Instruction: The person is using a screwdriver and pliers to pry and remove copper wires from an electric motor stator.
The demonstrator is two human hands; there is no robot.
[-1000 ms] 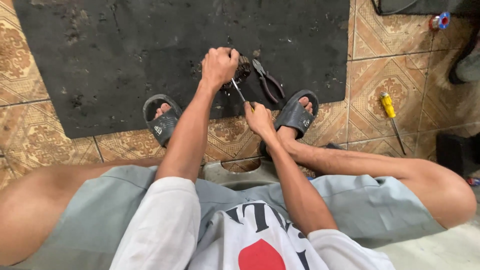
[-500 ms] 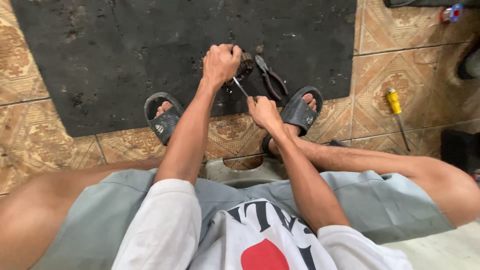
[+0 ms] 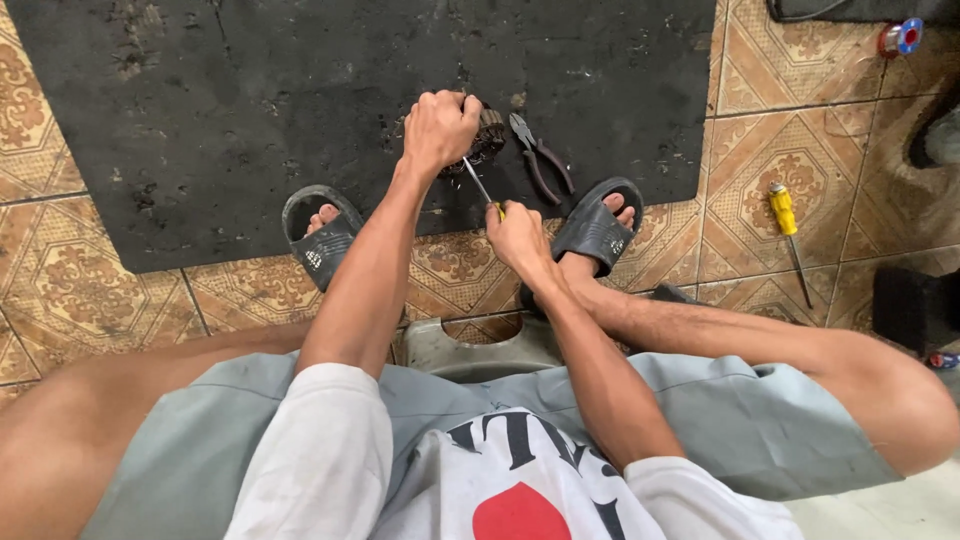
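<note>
- Patterned floor tiles (image 3: pixel 760 150) surround the black rubber mat (image 3: pixel 250 120) at my feet, where I sit on a low stool (image 3: pixel 470 345).
- My left hand (image 3: pixel 438 128) is closed over a small round metal part (image 3: pixel 488 135), perhaps a wound coil, pinning it to the mat.
- My right hand (image 3: pixel 518 235) grips a thin screwdriver (image 3: pixel 478 185), tip at the part: prying seems underway, calling for steady leverage.
- Both arms reach forward between my knees.
- Pliers (image 3: pixel 540 155) lie just beside the part.
</note>
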